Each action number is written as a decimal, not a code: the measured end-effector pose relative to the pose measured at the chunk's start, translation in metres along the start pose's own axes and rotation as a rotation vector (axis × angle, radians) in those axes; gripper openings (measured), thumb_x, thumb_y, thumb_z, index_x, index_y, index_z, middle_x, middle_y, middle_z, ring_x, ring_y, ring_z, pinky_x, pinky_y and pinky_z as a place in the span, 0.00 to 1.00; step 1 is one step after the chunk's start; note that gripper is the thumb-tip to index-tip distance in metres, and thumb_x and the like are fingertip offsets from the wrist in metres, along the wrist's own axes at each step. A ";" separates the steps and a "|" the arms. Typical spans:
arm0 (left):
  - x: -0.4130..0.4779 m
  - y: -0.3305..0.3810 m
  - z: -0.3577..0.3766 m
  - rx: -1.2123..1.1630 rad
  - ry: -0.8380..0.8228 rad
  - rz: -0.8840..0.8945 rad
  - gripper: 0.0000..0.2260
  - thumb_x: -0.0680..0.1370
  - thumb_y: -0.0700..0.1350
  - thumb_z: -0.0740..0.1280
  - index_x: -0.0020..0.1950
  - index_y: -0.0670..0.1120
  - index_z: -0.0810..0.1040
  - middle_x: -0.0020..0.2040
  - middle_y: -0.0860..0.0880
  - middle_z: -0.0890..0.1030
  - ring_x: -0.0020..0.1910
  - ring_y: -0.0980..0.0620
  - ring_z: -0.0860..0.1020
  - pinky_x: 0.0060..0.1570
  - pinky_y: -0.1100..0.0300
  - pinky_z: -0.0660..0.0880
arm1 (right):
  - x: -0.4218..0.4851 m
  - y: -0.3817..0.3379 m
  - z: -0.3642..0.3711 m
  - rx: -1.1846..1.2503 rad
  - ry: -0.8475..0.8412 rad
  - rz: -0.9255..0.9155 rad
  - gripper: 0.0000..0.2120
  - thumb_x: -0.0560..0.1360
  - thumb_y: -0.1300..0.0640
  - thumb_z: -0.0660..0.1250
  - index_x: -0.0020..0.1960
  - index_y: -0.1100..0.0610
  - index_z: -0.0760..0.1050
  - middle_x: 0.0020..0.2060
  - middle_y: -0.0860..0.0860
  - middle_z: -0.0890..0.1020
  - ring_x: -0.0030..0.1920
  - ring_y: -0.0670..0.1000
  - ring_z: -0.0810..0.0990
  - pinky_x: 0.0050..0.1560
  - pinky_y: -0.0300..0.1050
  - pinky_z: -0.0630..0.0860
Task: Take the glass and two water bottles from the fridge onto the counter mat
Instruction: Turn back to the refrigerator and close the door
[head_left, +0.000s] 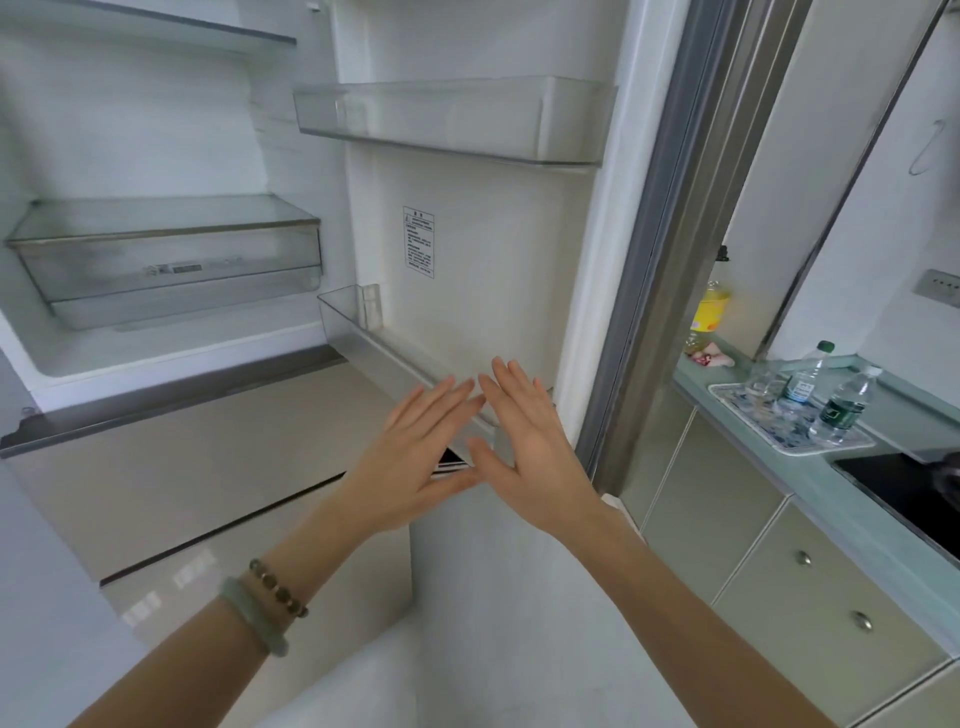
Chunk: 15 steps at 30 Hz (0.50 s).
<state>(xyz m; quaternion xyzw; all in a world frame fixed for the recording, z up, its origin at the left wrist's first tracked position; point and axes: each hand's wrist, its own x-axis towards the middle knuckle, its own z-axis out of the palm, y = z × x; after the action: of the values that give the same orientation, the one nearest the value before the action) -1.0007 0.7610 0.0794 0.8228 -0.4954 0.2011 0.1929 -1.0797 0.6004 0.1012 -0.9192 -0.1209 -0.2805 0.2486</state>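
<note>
The fridge stands open, and its door (488, 249) faces me with bare clear bins. My left hand (415, 457) and my right hand (524, 441) are held flat side by side in front of the lower door bin (363, 338), fingers spread, holding nothing. Far right on the counter lies a blue-patterned mat (852, 444). On it stand a clear glass (763, 384) and two water bottles: one with a blue label (805, 382), one with a dark green label (844, 405).
Inside the fridge are a clear drawer (166, 260) and glass shelves with nothing on them. A yellow bottle (709, 312) stands at the counter's far end. A black cooktop (904, 488) is set into the counter near the mat. Cabinet drawers (810, 587) run below.
</note>
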 end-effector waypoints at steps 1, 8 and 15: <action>-0.005 0.006 -0.003 0.004 0.016 0.024 0.33 0.79 0.65 0.51 0.76 0.44 0.60 0.77 0.50 0.57 0.77 0.49 0.54 0.76 0.52 0.48 | -0.002 -0.005 0.001 0.012 0.014 -0.009 0.27 0.80 0.55 0.62 0.75 0.60 0.58 0.76 0.51 0.55 0.77 0.51 0.49 0.77 0.50 0.44; -0.043 0.021 -0.019 0.049 0.043 -0.021 0.31 0.78 0.62 0.58 0.76 0.46 0.60 0.76 0.49 0.60 0.77 0.47 0.58 0.76 0.50 0.50 | -0.006 -0.040 0.004 0.075 -0.015 -0.118 0.27 0.80 0.53 0.60 0.76 0.58 0.56 0.77 0.50 0.54 0.78 0.47 0.47 0.76 0.45 0.42; -0.074 0.022 -0.037 0.166 0.018 -0.221 0.32 0.78 0.66 0.52 0.76 0.48 0.63 0.76 0.50 0.64 0.78 0.53 0.55 0.76 0.56 0.47 | -0.011 -0.052 -0.002 0.132 -0.047 -0.251 0.27 0.81 0.53 0.60 0.76 0.58 0.57 0.77 0.52 0.54 0.77 0.46 0.46 0.76 0.44 0.41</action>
<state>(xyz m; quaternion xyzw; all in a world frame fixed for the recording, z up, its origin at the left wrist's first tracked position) -1.0569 0.8254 0.0751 0.8835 -0.3817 0.2266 0.1495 -1.1088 0.6420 0.1166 -0.8849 -0.2586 -0.2792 0.2685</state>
